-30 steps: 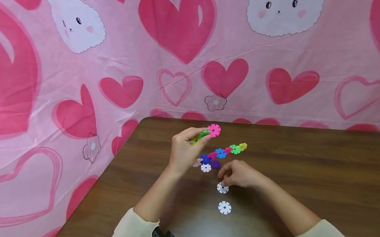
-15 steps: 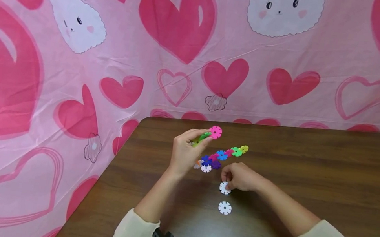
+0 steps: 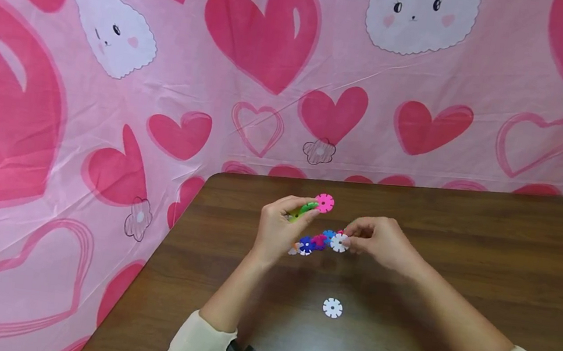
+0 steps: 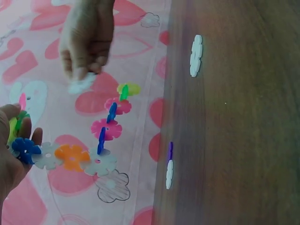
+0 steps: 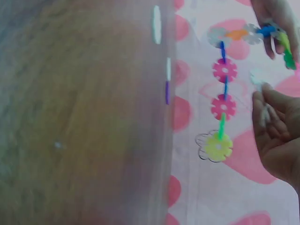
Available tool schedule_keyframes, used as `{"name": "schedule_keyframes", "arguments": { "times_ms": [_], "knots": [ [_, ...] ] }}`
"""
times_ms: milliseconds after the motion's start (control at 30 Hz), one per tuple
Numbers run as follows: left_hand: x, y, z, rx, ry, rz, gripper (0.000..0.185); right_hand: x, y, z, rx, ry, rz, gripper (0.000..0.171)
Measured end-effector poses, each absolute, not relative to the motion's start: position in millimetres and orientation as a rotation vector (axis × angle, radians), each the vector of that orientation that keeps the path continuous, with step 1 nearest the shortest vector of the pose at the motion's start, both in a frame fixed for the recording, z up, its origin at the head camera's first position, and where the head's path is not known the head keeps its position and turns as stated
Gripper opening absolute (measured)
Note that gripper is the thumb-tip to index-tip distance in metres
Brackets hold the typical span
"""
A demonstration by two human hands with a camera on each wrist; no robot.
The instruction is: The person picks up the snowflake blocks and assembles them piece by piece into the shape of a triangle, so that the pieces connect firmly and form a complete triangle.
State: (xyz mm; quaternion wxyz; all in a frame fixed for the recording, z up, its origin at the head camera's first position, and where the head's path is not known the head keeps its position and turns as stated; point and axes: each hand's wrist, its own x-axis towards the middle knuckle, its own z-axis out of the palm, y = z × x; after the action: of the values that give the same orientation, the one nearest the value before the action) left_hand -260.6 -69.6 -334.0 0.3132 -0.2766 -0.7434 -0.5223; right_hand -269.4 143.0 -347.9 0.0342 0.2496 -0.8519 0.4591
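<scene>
Above the worktop (image 3: 488,253) | my left hand (image 3: 275,230) clamps the snowflake-disc chain (image 4: 112,132), far end unsupported | my right hand (image 3: 384,244) pinches a white snowflake disc (image 3: 335,243), apart from it | risk: misaligned notches plus hard pushing could pop a joint

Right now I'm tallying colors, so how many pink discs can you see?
3: one pink disc beside the left hand, one pink disc between two blue discs, one pink disc between one of these and a green disc. The left hand may hide more.

Smooth plastic discs (image 3: 328,307), satiny wood-grain table (image 3: 503,261)
</scene>
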Motion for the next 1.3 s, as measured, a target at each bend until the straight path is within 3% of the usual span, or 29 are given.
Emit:
{"name": "schedule_keyframes", "arguments": {
  "times_ms": [167, 567, 1300],
  "knots": [
    [-260, -70, -334, -0.759, -2.017, -1.373, 0.016, -264, 151, -338, 0.628, -2.357, 1.471, 0.013],
    [-256, -68, -334, -0.863, -2.129, -1.438, 0.015, -255, 154, -329, 0.65, -2.132, 1.611, 0.011],
    [-250, -80, -331, -0.922, -2.268, -1.529, 0.014, -263, 153, -332, 0.918, -2.181, 1.726, 0.003]
  ]
}}
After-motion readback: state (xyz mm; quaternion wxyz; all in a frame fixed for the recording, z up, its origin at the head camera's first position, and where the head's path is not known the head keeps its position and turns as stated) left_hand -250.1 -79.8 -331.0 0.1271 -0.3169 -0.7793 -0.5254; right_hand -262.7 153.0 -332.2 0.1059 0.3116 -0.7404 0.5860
